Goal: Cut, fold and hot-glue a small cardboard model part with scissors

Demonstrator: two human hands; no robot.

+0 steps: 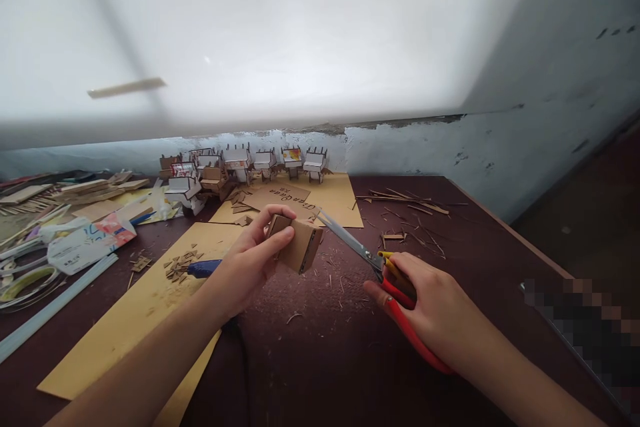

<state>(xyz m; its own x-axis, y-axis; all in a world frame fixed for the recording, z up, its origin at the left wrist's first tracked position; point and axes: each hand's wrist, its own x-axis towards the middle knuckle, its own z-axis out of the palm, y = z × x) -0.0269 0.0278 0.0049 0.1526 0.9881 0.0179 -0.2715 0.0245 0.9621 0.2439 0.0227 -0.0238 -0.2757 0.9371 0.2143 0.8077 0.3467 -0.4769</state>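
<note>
Between the thumb and fingers of my left hand [255,257] is a small brown cardboard piece [296,245], tilted above the table, with a dark slotted edge on its right side. My right hand [425,293] grips scissors [407,328] with red and yellow handles. Their blades point up and left, with the tips near the cardboard's upper right corner. Below my left hand, a blue tool [204,269] lies partly hidden, beside a pile of small cardboard scraps [183,265] on a yellow sheet [115,340].
Several small cardboard models [237,161] stand along the wall at the back. Thin cardboard strips [415,200] lie at the back right. Coiled strips [30,287], wood pieces and papers crowd the left. A dark cable [245,360] runs toward the front edge.
</note>
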